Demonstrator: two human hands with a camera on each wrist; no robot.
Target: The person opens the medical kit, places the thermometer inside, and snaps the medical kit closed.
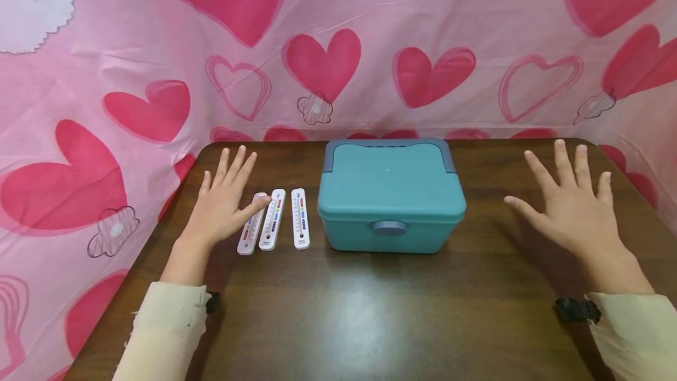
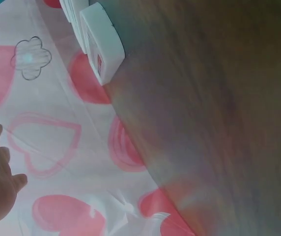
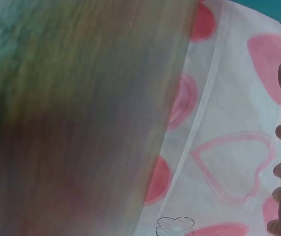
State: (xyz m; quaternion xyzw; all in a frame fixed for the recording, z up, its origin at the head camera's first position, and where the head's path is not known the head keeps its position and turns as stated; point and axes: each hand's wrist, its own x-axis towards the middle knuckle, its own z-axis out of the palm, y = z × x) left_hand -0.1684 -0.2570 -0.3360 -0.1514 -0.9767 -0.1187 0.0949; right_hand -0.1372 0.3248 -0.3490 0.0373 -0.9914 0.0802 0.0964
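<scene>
My left hand (image 1: 219, 204) is spread flat above the left part of the table, holding nothing, its thumb overlapping the nearest thermometers in the head view. Three white thermometers lie side by side: a left one (image 1: 248, 234), a middle one (image 1: 272, 222) and a right one (image 1: 300, 219). A teal storage box (image 1: 391, 187) with a closed lid and a grey-blue front latch (image 1: 389, 227) stands at mid-table. To its right, my right hand (image 1: 576, 216) hovers with fingers fanned out and grips nothing. In the left wrist view, white thermometers (image 2: 103, 44) show at the top.
The dark wooden table (image 1: 349, 310) carries the box and thermometers. Behind it and at the sides hangs a pink cloth (image 1: 381, 28) printed with hearts. A dark band (image 1: 576, 309) circles the right wrist, and another (image 1: 213, 302) the left, by the pale sleeves.
</scene>
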